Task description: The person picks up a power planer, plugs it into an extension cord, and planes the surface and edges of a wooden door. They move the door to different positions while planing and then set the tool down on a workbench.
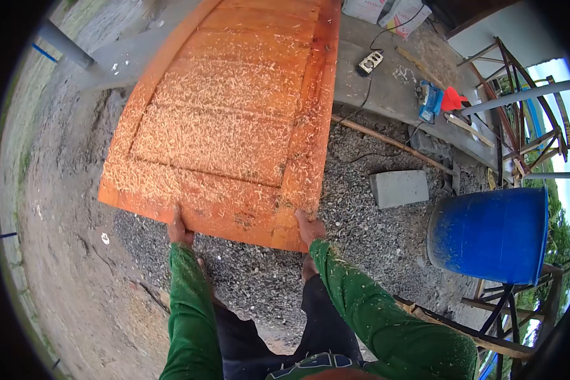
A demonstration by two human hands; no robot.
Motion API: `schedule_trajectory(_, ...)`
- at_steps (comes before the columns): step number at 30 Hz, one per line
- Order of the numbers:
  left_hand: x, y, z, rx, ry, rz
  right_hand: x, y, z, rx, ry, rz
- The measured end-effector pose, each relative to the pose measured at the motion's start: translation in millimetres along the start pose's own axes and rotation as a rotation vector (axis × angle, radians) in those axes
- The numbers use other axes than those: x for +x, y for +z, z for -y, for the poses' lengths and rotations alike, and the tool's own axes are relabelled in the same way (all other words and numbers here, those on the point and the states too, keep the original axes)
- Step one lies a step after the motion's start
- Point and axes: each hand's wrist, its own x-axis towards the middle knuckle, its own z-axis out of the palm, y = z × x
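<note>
A wooden door panel (234,220), orange-brown and strewn with pale wood shavings (212,139), stretches away in front of me. At its near edge, toward the left, my left hand (180,229) grips with the thumb on top and the fingers hidden below. Close to the near right corner, my right hand (310,228) holds the same door, its thumb also over the edge. Wood dust clings to both green sleeves. The door's underside is hidden.
A blue barrel (487,234) stands at the right, with a concrete block (399,189) lying on gravel beside it. On the concrete ledge are a blue power tool (430,101), a red funnel-like object (453,99) and a power strip (370,63) with its cord. Dirt ground lies left.
</note>
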Motion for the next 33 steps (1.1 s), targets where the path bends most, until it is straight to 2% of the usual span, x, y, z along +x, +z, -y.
schedule_trajectory(3, -4, -32, 17, -0.112, 0.121, 0.054, 24, 22, -34, 0.259, -0.177, -0.029)
schedule_trajectory(7, 8, -46, 33, -0.238, 0.139, 0.147, 27, 21, -30, 0.101, -0.125, -0.12)
schedule_trajectory(10, 13, -60, 41, -0.086, 0.292, 0.171, 21, 24, -37, 0.085, -0.219, -0.196)
schedule_trajectory(11, 14, -60, 38, -0.046, 0.282, 0.138, -15, 22, -16, 0.254, -0.259, -0.15)
schedule_trajectory(13, 9, -59, 30, 0.004, 0.266, 0.092, -42, 23, -3, 0.347, -0.226, -0.08)
schedule_trajectory(14, 3, -58, 25, 0.014, 0.261, 0.077, -32, 16, -8, 0.275, -0.16, -0.066)
schedule_trajectory(17, -21, -59, 7, -0.059, 0.29, 0.085, -12, 21, -29, 0.449, -0.232, -0.079)
schedule_trajectory(18, -25, -58, -1, -0.09, 0.302, 0.09, -13, 19, -34, 0.491, -0.32, 0.064)
schedule_trajectory(21, -9, -78, 3, -0.19, 0.199, 0.22, -50, 6, -24, 0.244, -0.179, -0.004)
schedule_trajectory(22, -3, -95, 3, -0.184, 0.228, 0.24, -45, 16, -40, 0.251, -0.171, -0.078)
schedule_trajectory(23, -14, -106, 0, -0.16, 0.222, 0.22, -38, 27, -60, 0.261, -0.157, -0.154)
schedule_trajectory(25, -46, -121, -8, -0.124, 0.225, 0.183, -76, 39, -70, 0.199, -0.131, -0.161)
schedule_trajectory(27, -73, -135, -10, -0.106, 0.202, 0.139, -76, 53, -103, 0.027, -0.053, -0.239)
schedule_trajectory(29, -81, -157, 2, -0.083, 0.137, 0.094, -96, 66, -130, 0.175, -0.162, -0.165)
schedule_trajectory(30, -61, -193, 26, 0.118, 0.219, 0.128, -97, 76, -158, 0.075, -0.113, -0.25)
schedule_trajectory(31, -64, -213, 37, 0.119, 0.203, 0.152, -95, 85, -185, -0.029, -0.064, -0.334)
schedule_trajectory(32, -67, -232, 48, 0.12, 0.188, 0.176, -110, 83, -193, 0.125, -0.169, -0.11)
schedule_trajectory(33, -87, -236, 48, -0.078, 0.072, 0.188, -125, 81, -201, 0.278, -0.273, 0.111)
